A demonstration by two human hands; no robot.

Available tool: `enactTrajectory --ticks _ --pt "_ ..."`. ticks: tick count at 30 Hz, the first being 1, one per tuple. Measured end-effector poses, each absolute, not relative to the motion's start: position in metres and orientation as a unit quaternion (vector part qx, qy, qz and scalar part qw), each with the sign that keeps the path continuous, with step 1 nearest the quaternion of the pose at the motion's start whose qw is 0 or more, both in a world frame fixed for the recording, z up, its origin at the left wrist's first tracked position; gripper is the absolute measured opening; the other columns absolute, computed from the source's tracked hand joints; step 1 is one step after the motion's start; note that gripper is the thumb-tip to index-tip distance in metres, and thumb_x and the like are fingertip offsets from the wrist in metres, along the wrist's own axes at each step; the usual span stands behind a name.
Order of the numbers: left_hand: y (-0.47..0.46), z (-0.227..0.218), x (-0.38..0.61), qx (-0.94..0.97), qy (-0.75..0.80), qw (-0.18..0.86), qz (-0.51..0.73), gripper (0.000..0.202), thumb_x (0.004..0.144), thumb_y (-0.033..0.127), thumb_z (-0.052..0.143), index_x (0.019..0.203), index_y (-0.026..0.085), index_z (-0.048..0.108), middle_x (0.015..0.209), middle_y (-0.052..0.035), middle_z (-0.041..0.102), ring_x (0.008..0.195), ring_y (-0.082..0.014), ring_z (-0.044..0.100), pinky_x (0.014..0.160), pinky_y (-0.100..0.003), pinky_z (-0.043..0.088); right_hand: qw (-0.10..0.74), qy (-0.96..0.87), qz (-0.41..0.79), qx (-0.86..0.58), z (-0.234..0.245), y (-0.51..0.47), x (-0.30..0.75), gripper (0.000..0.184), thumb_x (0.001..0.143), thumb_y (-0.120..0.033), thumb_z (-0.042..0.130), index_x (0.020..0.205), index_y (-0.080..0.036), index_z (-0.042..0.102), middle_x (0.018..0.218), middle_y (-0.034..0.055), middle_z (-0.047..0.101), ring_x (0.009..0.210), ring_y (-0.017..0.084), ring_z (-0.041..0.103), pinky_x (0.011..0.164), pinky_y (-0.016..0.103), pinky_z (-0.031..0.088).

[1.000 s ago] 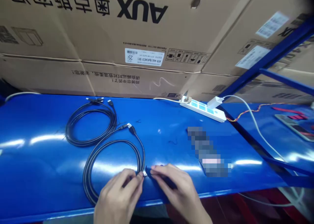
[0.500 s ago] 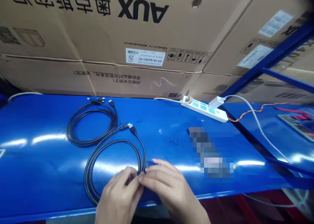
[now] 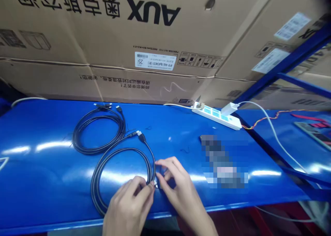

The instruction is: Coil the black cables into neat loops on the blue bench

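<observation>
A coiled black cable (image 3: 94, 180) lies on the blue table near its front edge, its connector ends (image 3: 141, 136) pointing away from me. My left hand (image 3: 130, 198) is closed, pinching the right side of this coil between thumb and fingers. Just right of that grip is my right hand (image 3: 176, 184), thumb and forefinger apart beside the cable strands. A small dark piece with a bright glint (image 3: 156, 184) shows at the pinched spot; it is too small to name. Behind lies a second coiled black cable (image 3: 77, 146), touched by neither hand.
Large cardboard boxes (image 3: 108, 49) line the back of the blue table (image 3: 51, 187). A white power strip (image 3: 217, 117) with a plugged-in white adapter (image 3: 229, 109) stands at the back right. A blurred-out dark object (image 3: 222, 163) lies right of my hands. A blue metal frame (image 3: 284, 68) rises on the right.
My right hand has drawn slightly away from the left, and its fingers have opened off the cable. My left hand keeps its pinch on the coil. The view has shifted a little.
</observation>
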State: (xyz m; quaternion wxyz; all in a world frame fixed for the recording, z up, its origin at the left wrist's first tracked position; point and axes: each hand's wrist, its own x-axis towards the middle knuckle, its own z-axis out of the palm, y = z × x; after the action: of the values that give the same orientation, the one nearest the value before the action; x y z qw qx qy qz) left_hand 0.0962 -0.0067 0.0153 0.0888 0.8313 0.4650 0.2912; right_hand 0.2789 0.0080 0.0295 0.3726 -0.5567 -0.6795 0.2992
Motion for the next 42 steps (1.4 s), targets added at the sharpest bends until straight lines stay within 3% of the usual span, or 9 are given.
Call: enactTrajectory --ticks 3,8,12,19,27,31,36,38,42 --pt "-0.007 0.015 0.096 0.830 0.464 0.084 0.299 0.022 0.104 0.020 0.047 0.096 0.023 0.068 0.084 -0.0019 0.068 0.067 -0.0165 0.069 0.063 -0.027 0.053 0.365 -0.708 0.304 -0.523 0.031 0.003 0.283 0.020 0.101 -0.015 0.056 0.115 -0.026 0.066 0.101 0.0043 0.067 0.078 0.017 0.068 0.075 0.029 0.060" --pt "-0.006 0.016 0.096 0.833 0.458 0.073 0.301 0.024 0.104 0.020 0.045 0.099 0.022 0.068 0.086 -0.0029 0.070 0.069 -0.0181 0.071 0.064 -0.029 0.056 0.352 -0.741 0.313 -0.478 0.025 -0.014 0.304 0.037 0.100 -0.015 0.061 0.133 -0.032 0.058 0.128 0.0081 0.064 0.093 0.019 0.074 0.086 0.030 0.063" --pt "-0.004 0.016 0.095 0.836 0.454 0.069 0.300 0.025 0.105 0.022 0.044 0.103 0.022 0.068 0.086 -0.0024 0.070 0.068 -0.0176 0.071 0.063 -0.029 0.056 0.330 -0.767 0.285 -0.471 0.021 -0.022 0.310 0.037 0.100 -0.010 0.055 0.130 -0.032 0.060 0.125 0.0091 0.062 0.110 0.023 0.072 0.090 0.031 0.064" --pt "-0.003 0.017 0.095 0.838 0.457 0.078 0.286 0.028 0.107 0.026 0.040 0.097 0.024 0.067 0.084 -0.0004 0.068 0.064 -0.0162 0.069 0.056 -0.028 0.052 0.351 -0.779 0.273 -0.442 0.024 -0.025 0.303 0.044 0.095 -0.002 0.055 0.127 -0.031 0.060 0.131 0.0105 0.060 0.104 0.022 0.074 0.092 0.034 0.064" --pt "0.001 0.019 0.095 0.839 0.457 0.097 0.280 0.028 0.107 0.029 0.041 0.099 0.025 0.067 0.085 -0.0010 0.069 0.065 -0.0158 0.070 0.057 -0.025 0.053 0.407 -0.777 0.236 -0.418 0.014 -0.010 0.304 0.038 0.104 -0.011 0.051 0.127 -0.039 0.062 0.130 0.0059 0.055 0.098 0.017 0.075 0.090 0.032 0.065" --pt "0.003 0.018 0.094 0.833 0.450 0.120 0.298 0.026 0.107 0.031 0.044 0.099 0.026 0.068 0.087 -0.0010 0.072 0.068 -0.0159 0.073 0.061 -0.025 0.057 0.400 -0.781 0.236 -0.417 0.014 0.009 0.294 0.041 0.103 -0.007 0.044 0.126 -0.034 0.064 0.128 0.0074 0.054 0.101 0.019 0.072 0.097 0.039 0.062" --pt "0.002 0.021 0.094 0.816 0.470 0.142 0.307 0.023 0.106 0.038 0.046 0.105 0.026 0.066 0.081 0.0004 0.073 0.064 -0.0163 0.072 0.055 -0.024 0.056 0.364 -0.774 0.260 -0.449 0.024 0.023 0.288 0.039 0.101 -0.005 0.043 0.121 -0.028 0.067 0.117 0.0074 0.056 0.092 0.019 0.071 0.082 0.031 0.064" --pt "0.001 0.023 0.094 0.816 0.475 0.129 0.304 0.024 0.106 0.039 0.045 0.109 0.026 0.065 0.079 0.0006 0.072 0.062 -0.0168 0.072 0.053 -0.024 0.055 0.363 -0.768 0.266 -0.455 0.026 0.022 0.289 0.037 0.101 -0.006 0.044 0.122 -0.027 0.067 0.113 0.0074 0.058 0.094 0.020 0.072 0.083 0.032 0.064" --pt "-0.001 0.019 0.095 0.811 0.486 0.120 0.302 0.023 0.106 0.036 0.046 0.117 0.025 0.063 0.083 -0.0003 0.073 0.068 -0.0180 0.074 0.059 -0.026 0.058 0.359 -0.742 0.288 -0.487 0.025 0.011 0.298 0.035 0.102 -0.015 0.056 0.133 -0.030 0.060 0.129 0.0101 0.056 0.095 0.020 0.073 0.090 0.036 0.064"
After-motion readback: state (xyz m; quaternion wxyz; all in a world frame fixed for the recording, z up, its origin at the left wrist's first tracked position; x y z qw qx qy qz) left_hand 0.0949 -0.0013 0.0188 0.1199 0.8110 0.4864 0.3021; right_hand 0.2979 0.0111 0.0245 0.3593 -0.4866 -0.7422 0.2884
